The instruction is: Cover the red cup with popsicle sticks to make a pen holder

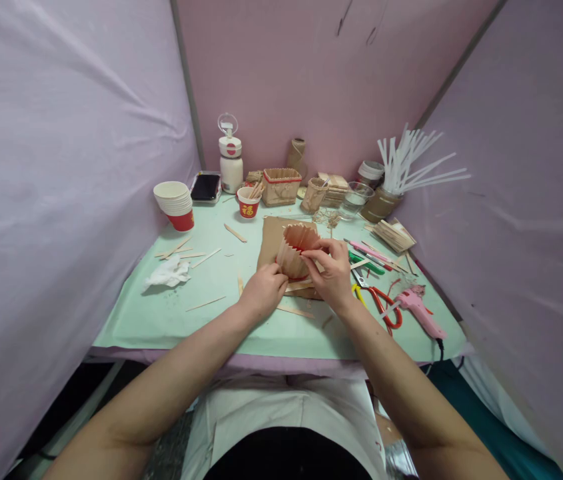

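Observation:
A small round cup made of upright wooden craft sticks (291,257), with a jagged rim and red inside, sits on a brown cardboard piece (270,240). My left hand (264,290) is closed against its lower left side, its fingertips on the sticks. From the right, my right hand (332,272) pinches at the cup's wall with thumb and forefinger; whether a small piece is between those fingertips I cannot tell. Loose craft sticks (295,311) lie in front of the cup and partly under my hands.
Right of my hands lie red-handled scissors (386,310), green-handled pliers (368,263) and a pink glue gun (418,310) with a cord. Stacked paper cups (174,200) and a crumpled tissue (167,273) are left. A bottle (232,167), stick basket (281,190) and glue sticks (406,163) stand behind.

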Tool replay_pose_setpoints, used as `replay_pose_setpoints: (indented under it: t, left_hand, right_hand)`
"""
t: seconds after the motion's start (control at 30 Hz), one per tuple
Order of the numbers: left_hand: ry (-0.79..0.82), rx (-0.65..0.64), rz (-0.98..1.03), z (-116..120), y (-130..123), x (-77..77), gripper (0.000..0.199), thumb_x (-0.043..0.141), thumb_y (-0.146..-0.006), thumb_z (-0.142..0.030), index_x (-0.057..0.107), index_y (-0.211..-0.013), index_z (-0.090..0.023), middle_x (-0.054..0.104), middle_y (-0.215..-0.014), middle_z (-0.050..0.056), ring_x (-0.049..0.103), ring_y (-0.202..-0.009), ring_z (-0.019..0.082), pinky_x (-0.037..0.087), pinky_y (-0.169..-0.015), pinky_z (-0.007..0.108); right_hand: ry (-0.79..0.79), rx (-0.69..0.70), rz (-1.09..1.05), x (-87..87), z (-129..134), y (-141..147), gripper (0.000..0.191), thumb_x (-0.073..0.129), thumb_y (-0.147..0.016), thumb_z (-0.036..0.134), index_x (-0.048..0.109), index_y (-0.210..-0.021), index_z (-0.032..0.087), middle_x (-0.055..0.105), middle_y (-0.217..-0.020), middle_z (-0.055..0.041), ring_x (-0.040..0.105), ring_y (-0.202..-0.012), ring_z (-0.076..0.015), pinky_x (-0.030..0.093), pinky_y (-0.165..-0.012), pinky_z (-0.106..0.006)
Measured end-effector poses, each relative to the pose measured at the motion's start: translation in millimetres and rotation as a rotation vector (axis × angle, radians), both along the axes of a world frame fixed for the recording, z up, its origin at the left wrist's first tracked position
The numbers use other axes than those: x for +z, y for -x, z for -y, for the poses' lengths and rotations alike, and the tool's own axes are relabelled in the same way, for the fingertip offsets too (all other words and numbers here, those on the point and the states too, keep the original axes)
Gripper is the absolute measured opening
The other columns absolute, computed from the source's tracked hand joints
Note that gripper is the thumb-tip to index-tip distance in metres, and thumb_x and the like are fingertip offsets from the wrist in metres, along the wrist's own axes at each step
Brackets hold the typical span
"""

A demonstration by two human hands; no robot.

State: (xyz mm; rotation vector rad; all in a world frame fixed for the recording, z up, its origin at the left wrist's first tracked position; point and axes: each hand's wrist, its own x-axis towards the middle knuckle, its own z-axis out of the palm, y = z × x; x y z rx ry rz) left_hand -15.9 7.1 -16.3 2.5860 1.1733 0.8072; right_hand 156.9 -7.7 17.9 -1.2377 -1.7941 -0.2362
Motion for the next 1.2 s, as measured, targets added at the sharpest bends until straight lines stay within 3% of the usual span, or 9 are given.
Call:
replay_pose_setpoints:
  t: [0.33,0.5,0.57,0.67,0.77,0.87,0.97,1.07,1.2]
  left_hand:
    - [-0.001,-0.008,0.019,0.2,0.9,1.4,0.025,0.049,-0.088,-0.019,0.072,-0.077,-0.017,0.061,-0.078,0.007,0.056,-0.080,0.019,0.047,-0.074,0.033]
    - [0.083,0.000,0.362,4.7,7.4,17.6,0.021,0.049,-0.089,-0.024,0.069,-0.088,-0.018,0.064,-0.085,0.006,0.059,-0.080,0.016,0.047,-0.074,0.028]
    - [0.233,-0.047,0.506,6.7,10.1,24.8,0.021,0.051,-0.088,-0.029,0.068,-0.093,-0.018,0.066,-0.087,0.006,0.059,-0.079,0.015,0.047,-0.070,0.027]
    - [0.673,-0.246,0.544,8.3,14.1,30.2,0.030,0.048,-0.089,-0.039,0.068,-0.099,-0.018,0.066,-0.081,0.004,0.056,-0.066,0.013,0.045,-0.060,0.024]
    - [1.091,-0.435,0.511,8.4,18.2,29.9,0.033,0.055,-0.084,-0.046,0.067,-0.085,-0.015,0.064,-0.072,0.003,0.051,-0.060,0.010,0.039,-0.055,0.022]
    - [1.281,-0.473,0.562,7.8,20.8,28.8,0.032,0.070,-0.073,-0.044,0.063,-0.071,-0.013,0.058,-0.065,0.001,0.047,-0.057,0.008,0.034,-0.053,0.019]
    - [1.335,-0.448,0.625,7.3,20.3,29.1,0.034,0.074,-0.069,-0.044,0.060,-0.069,-0.013,0.056,-0.063,0.000,0.041,-0.053,0.006,0.029,-0.049,0.018]
    - [1.370,-0.387,0.648,6.8,17.4,29.9,0.031,0.074,-0.070,-0.041,0.060,-0.073,-0.013,0.058,-0.065,0.000,0.041,-0.052,0.005,0.028,-0.048,0.018]
    - [1.403,-0.287,0.660,4.9,13.5,29.8,0.027,0.075,-0.069,-0.036,0.063,-0.078,-0.014,0.060,-0.069,0.000,0.046,-0.054,0.005,0.035,-0.053,0.017]
  right_hand:
    - [0.005,0.023,-0.022,5.7,3.9,3.1,0.010,0.059,-0.085,0.023,0.068,-0.084,0.024,0.058,-0.092,-0.0053,0.051,-0.092,-0.0208,0.043,-0.082,-0.039]
    - [0.055,0.058,-0.130,25.6,27.0,7.4,0.008,0.057,-0.087,0.022,0.065,-0.085,0.022,0.061,-0.091,-0.0050,0.054,-0.091,-0.0198,0.042,-0.086,-0.039]
    - [0.094,0.099,-0.190,33.7,37.8,8.2,0.009,0.055,-0.088,0.022,0.064,-0.084,0.022,0.061,-0.092,-0.0051,0.054,-0.092,-0.0194,0.042,-0.086,-0.038]
    - [0.240,0.217,-0.273,37.7,49.9,10.5,0.011,0.055,-0.088,0.023,0.062,-0.080,0.022,0.061,-0.091,-0.0044,0.055,-0.093,-0.0191,0.043,-0.087,-0.037]
    - [0.363,0.331,-0.371,31.3,56.4,14.8,0.011,0.055,-0.088,0.023,0.062,-0.079,0.021,0.061,-0.090,-0.0039,0.056,-0.094,-0.0181,0.044,-0.086,-0.035]
    - [0.448,0.378,-0.440,21.4,61.2,14.3,0.010,0.054,-0.089,0.026,0.062,-0.090,0.021,0.060,-0.092,-0.0039,0.057,-0.088,-0.0160,0.046,-0.079,-0.030]
    - [0.476,0.242,-0.396,13.9,67.1,-3.9,0.018,0.052,-0.090,0.027,0.058,-0.106,0.022,0.061,-0.098,-0.0044,0.058,-0.085,-0.0153,0.046,-0.077,-0.029]
    - [0.452,-0.083,-0.232,7.7,73.8,-41.2,0.015,0.047,-0.091,0.026,0.058,-0.098,0.019,0.062,-0.097,-0.0070,0.057,-0.088,-0.0186,0.044,-0.081,-0.032]
    - [0.677,-0.441,0.132,-0.7,82.9,-87.7,0.015,0.049,-0.088,0.026,0.059,-0.091,0.015,0.063,-0.094,-0.0117,0.056,-0.092,-0.0256,0.039,-0.083,-0.036]
